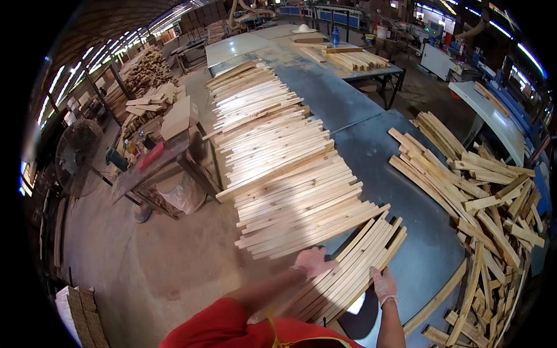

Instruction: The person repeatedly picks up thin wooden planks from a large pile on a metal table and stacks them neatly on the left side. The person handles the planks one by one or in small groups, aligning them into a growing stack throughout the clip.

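Note:
Close to my body, a group of thin wooden strips (348, 264) lies side by side at a slant, with dark gaps between some of them. My left hand (315, 262), in a thin pale glove, rests on the left side of this group with its fingers stretched out. At the right edge of the same strips, my right hand (384, 285), gloved alike, touches the outermost one, its fingertips apart. Beyond them a long row of pale strips (284, 168) runs away from me along the left side of the dark metal table (362, 145). A few thicker strips lie across that row.
A large loose heap of wooden pieces (493, 214) covers the table's right side. Another stack of strips (360, 58) and a blue bottle (335, 36) stand at the far end. To the left are a small bench (156, 165), a standing fan (78, 153) and a wood pile (148, 72).

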Demonstrator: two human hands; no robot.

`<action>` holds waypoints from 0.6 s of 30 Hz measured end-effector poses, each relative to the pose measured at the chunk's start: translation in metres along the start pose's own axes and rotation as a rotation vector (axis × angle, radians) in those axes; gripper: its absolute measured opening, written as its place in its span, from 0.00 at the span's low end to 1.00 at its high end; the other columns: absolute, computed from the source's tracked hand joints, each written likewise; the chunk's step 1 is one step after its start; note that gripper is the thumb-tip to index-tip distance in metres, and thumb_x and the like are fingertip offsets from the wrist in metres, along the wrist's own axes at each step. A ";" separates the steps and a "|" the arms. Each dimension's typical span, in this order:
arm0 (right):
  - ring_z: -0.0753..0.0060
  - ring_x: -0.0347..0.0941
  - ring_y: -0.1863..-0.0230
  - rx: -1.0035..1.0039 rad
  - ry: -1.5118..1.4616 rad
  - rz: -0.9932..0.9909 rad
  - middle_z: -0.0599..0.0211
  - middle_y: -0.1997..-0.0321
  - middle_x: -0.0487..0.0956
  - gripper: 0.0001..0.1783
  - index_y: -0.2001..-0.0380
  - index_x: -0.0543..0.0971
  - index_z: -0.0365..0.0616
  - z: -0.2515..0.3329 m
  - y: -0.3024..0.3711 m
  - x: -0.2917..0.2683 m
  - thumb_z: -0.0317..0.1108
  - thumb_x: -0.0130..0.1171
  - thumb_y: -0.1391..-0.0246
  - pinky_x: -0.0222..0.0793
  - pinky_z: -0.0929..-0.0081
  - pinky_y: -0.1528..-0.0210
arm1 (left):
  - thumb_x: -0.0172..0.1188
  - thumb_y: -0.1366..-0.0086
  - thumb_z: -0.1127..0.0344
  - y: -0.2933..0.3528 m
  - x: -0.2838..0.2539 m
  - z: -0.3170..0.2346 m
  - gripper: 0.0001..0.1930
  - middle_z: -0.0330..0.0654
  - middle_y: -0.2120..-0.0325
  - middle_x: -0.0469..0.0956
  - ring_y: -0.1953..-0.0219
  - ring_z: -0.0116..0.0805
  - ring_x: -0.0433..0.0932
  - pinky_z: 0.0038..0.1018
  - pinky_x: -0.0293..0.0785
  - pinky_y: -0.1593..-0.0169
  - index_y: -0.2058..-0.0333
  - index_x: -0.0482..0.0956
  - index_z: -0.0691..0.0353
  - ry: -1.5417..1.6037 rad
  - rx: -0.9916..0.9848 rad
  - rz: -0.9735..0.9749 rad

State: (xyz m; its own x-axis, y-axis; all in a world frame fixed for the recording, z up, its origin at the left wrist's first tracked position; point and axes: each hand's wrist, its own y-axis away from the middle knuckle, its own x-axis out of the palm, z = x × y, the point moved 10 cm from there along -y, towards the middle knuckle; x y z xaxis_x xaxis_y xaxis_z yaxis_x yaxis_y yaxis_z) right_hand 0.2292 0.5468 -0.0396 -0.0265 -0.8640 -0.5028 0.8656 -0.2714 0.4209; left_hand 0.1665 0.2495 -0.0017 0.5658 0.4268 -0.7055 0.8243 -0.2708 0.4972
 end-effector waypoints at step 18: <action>0.64 0.64 0.29 -0.645 -0.591 -0.545 0.56 0.27 0.67 0.42 0.23 0.58 0.35 0.203 0.139 -0.221 0.40 0.63 0.32 0.59 0.66 0.27 | 0.71 0.41 0.52 0.103 -0.176 -0.278 0.47 0.60 0.39 0.70 0.38 0.62 0.72 0.47 0.70 0.34 0.28 0.61 0.66 0.356 0.977 -0.708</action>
State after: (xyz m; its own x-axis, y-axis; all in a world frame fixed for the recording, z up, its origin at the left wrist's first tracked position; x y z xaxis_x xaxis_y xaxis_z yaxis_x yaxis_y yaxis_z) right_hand 0.2537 0.6139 0.2828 -0.5863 -0.8098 0.0207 0.7617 -0.5598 -0.3264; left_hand 0.1461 0.3867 0.3145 0.0826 0.9066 -0.4139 0.7015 -0.3478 -0.6220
